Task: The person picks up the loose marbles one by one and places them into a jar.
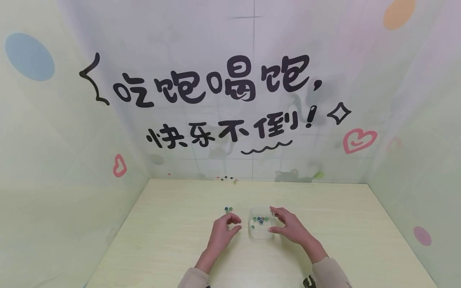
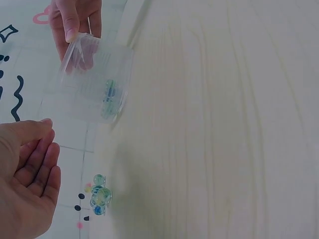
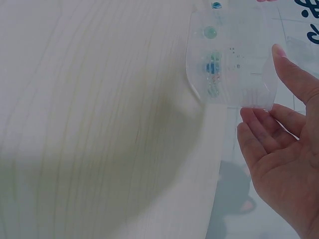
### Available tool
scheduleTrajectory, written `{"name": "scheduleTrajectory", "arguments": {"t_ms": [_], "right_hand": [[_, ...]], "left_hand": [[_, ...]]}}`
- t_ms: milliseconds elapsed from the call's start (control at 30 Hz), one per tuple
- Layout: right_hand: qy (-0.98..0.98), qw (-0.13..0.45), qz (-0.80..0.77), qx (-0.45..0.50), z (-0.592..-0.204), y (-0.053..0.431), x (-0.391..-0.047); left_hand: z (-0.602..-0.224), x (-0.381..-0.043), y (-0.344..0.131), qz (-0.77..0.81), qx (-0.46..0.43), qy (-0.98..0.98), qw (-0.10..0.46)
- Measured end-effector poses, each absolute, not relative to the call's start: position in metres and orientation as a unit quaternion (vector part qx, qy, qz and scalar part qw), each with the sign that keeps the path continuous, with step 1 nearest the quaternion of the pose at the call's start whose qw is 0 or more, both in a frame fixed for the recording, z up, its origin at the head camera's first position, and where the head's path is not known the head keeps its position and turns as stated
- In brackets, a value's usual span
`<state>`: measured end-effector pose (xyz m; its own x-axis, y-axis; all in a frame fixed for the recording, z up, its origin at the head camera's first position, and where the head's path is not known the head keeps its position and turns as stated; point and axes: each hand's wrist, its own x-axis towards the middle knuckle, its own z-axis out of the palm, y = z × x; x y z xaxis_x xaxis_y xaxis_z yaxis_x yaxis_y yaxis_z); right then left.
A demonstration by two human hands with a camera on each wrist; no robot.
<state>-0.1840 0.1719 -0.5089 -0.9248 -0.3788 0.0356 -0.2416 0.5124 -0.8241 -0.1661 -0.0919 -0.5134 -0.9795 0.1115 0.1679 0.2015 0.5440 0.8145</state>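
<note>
Marbles (image 1: 261, 222), green and blue with one that looks reddish, lie on the floor of a clear plastic container (image 1: 262, 233), most of them grouped together and one green one off toward its left wall. The container stands upright on the table (image 1: 162, 240), about midway between the left and right edges and well in from the far edge. I have its right side in my right hand (image 1: 292, 229): my thumb is at the near right corner and my fingers bend round toward the far right corner, clasping the plastic between them. My left hand (image 1: 219, 233) is just beside the container's left side, apart from it, fingers loosely bent and the thumb tip a little away from the fingertips. Right beyond those fingers, toward the table's far edge, a few loose marbles (image 1: 226, 209), green and blue, sit bunched together. Pale sleeves (image 1: 193, 279) end at my wrists. Behind the table's far edge rises a pale wall (image 1: 201, 32) with bold black writing (image 1: 239, 78), pink hearts (image 1: 347, 143) and, low down past the loose marbles, tiny dark and coloured dots (image 1: 226, 177).
</note>
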Motion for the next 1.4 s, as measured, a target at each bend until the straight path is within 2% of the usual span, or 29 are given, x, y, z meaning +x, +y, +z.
{"name": "scheduleTrajectory", "arguments": {"t_ms": [633,1400], "right_hand": [[0.869,0.082,-0.457,-0.172,-0.508,0.172,-0.183],[0.867,0.085,-0.462,-0.167,-0.507,0.172,-0.183]], "left_hand": [[-0.522,-0.170,-0.107,-0.497,-0.067,-0.864,0.044],[-0.532,-0.169,-0.118,-0.446,-0.056,-0.891,0.065]]}}
